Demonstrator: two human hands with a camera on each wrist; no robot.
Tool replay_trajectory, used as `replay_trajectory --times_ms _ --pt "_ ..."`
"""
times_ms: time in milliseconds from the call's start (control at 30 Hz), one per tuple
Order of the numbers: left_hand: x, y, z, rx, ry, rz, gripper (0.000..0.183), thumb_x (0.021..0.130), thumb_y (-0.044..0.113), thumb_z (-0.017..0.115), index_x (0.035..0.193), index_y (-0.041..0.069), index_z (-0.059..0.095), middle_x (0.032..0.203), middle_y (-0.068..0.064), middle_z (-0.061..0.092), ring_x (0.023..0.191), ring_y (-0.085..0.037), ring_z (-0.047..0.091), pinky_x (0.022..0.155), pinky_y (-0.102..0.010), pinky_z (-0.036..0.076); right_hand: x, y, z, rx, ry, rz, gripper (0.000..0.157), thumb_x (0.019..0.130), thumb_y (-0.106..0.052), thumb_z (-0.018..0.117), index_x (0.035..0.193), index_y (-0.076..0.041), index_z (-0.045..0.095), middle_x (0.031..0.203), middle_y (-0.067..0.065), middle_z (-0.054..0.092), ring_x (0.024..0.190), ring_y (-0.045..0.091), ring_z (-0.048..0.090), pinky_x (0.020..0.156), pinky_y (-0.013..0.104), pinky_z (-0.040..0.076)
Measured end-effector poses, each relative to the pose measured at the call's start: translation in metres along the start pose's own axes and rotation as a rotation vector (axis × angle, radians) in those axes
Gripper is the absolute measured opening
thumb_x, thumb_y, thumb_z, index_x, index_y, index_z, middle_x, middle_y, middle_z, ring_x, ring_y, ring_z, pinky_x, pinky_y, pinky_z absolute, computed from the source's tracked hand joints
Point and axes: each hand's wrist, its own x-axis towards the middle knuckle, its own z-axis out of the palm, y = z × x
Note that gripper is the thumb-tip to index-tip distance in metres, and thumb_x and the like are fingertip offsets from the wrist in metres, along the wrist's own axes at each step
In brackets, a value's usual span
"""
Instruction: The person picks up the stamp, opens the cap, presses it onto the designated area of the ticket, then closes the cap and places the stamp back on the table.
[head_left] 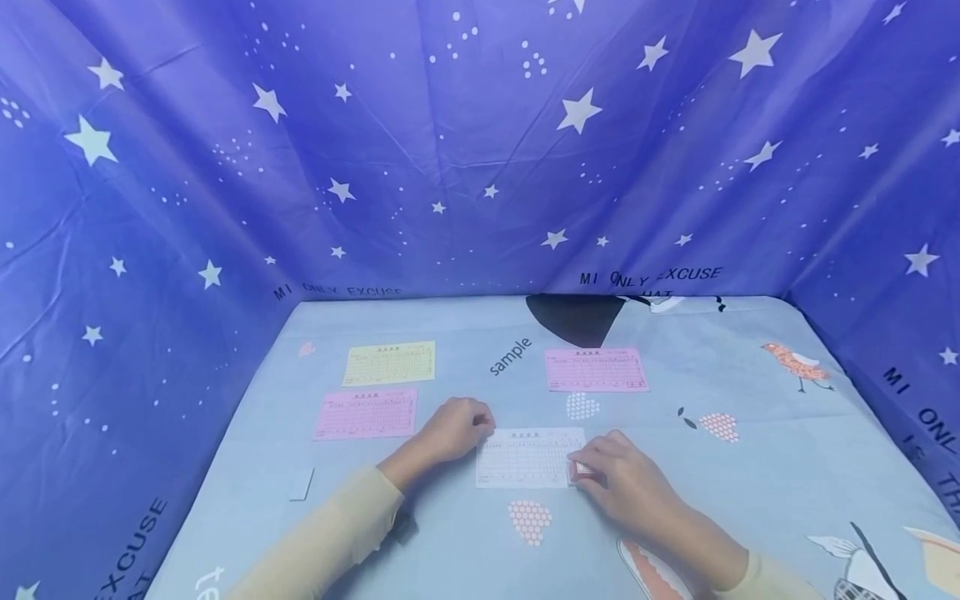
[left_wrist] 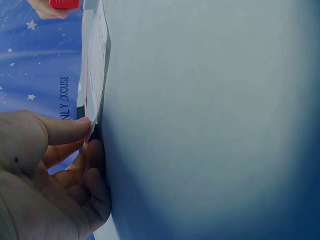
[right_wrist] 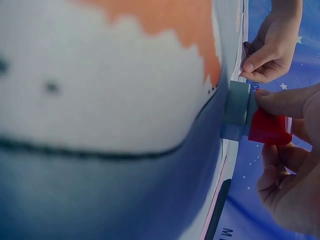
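A white printed form slip (head_left: 525, 460) lies in front of me in the head view. My left hand (head_left: 456, 428) pinches its upper left edge between thumb and fingers; in the left wrist view that edge is lifted slightly at the fingertips. My right hand (head_left: 633, 482) grips a small red and grey stamp (right_wrist: 270, 124) between thumb and fingers. The stamp's grey end is down at the slip's lower right corner, which fingers and stamp partly hide in the head view.
A yellow slip (head_left: 390, 364) and a pink slip (head_left: 365, 414) lie to the left, another pink slip (head_left: 596, 369) behind at right. A small white piece (head_left: 302, 483) sits near the left sleeve. Starry blue curtains (head_left: 450, 167) enclose the cloth-covered table (head_left: 712, 475).
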Motion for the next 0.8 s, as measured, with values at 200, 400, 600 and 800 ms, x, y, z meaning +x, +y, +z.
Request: replay_trajectory --times_ms 200,400,600,800 --pt "0.001 0.0 -0.0008 0.006 0.005 0.007 0.008 0.093 0.014 0.07 0.085 0.017 0.073 0.087 0.004 0.07 0.088 -0.016 0.065 0.085 -0.036 0.053 0.0006 0.0004 -0.0008 0.002 -0.004 0.004 0.036 0.069 -0.014 0.091 0.102 -0.016 0.078 0.093 -0.012 0.066 0.089 0.006 0.054 0.076 0.028 0.054" --pt "0.0006 0.0017 -0.0016 0.01 -0.003 -0.006 0.008 0.092 0.014 0.07 0.086 0.017 0.073 0.087 0.004 0.07 0.087 -0.015 0.065 0.085 -0.036 0.053 0.0016 -0.0011 -0.0021 0.008 -0.01 0.004 0.035 0.07 -0.013 0.09 0.102 -0.015 0.078 0.092 -0.013 0.066 0.088 0.006 0.054 0.075 0.028 0.053" --pt "0.0002 0.0022 -0.0012 0.011 -0.005 -0.012 0.008 0.093 0.014 0.07 0.086 0.016 0.073 0.087 0.003 0.07 0.088 -0.016 0.065 0.086 -0.036 0.053 0.002 -0.0016 -0.0022 0.002 -0.007 -0.003 0.034 0.069 -0.013 0.09 0.101 -0.016 0.078 0.09 -0.014 0.065 0.087 0.006 0.053 0.074 0.027 0.052" --pt "-0.0003 0.0013 -0.0005 0.004 -0.012 -0.014 0.008 0.093 0.013 0.07 0.087 0.016 0.073 0.088 0.003 0.07 0.09 -0.016 0.065 0.088 -0.036 0.053 0.002 -0.0027 -0.002 -0.003 -0.033 0.028 0.033 0.071 -0.014 0.09 0.102 -0.016 0.078 0.092 -0.013 0.066 0.089 0.007 0.054 0.077 0.029 0.053"
